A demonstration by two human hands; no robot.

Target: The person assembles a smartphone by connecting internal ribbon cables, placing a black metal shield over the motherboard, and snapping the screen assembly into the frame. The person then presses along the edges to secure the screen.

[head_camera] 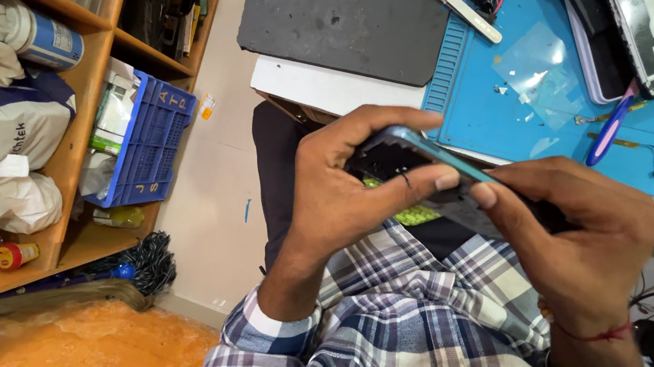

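My left hand grips one end of a thin teal-edged phone body, thumb and fingers wrapped round its dark inside. My right hand holds the other end from below, its thumb pressing on the frame's edge. The phone is tilted edge-on above my lap, in front of the blue work mat. A green part shows beneath the phone, partly hidden by my fingers.
On the mat lie a clear plastic film, a blue-handled tool, a thin flex cable and an opened device frame. A dark grey pad lies behind. At left, wooden shelves hold bags, a blue crate and bottles.
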